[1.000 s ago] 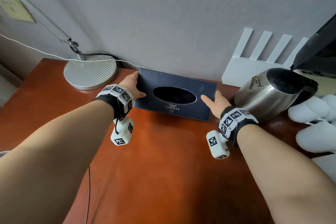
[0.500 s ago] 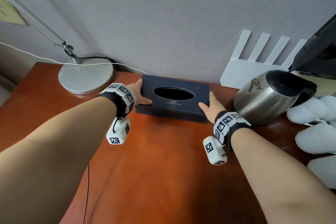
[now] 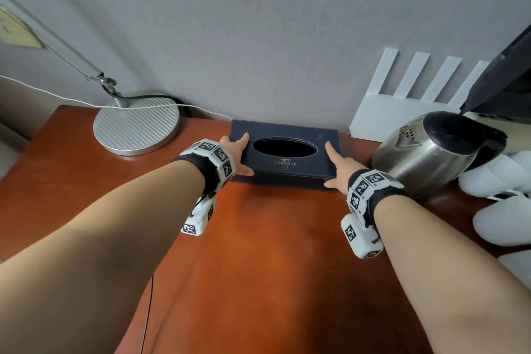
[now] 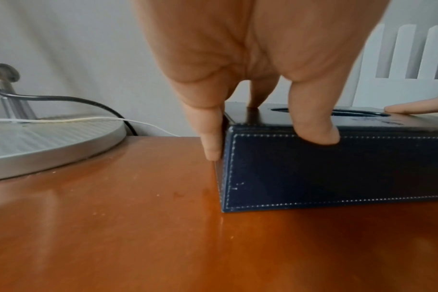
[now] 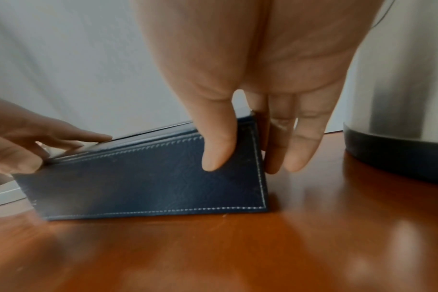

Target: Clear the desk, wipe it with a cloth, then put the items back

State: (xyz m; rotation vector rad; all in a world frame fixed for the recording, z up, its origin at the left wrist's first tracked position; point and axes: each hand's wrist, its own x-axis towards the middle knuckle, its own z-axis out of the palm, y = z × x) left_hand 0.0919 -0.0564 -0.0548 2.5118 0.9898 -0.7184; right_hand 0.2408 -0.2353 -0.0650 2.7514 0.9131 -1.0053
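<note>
1. the navy tissue box (image 3: 287,152) sat flat at the desk's (image 3: 258,253) back edge, between lamp base (image 3: 136,123) and kettle (image 3: 431,152).
2. left hand (image 3: 234,152) and right hand (image 3: 340,169) each grasped one end, thumbs on its front face.

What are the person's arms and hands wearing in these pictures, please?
Both forearms are bare, without sleeves. Each wrist carries a black strap ringed with white blocks printed with black square markers, and a white marker-printed module hangs beneath: left hand, right hand. No gloves or rings show on the fingers.

Plain grey wall (image 3: 258,23) behind a reddish-brown wooden desk (image 3: 258,253)
</note>
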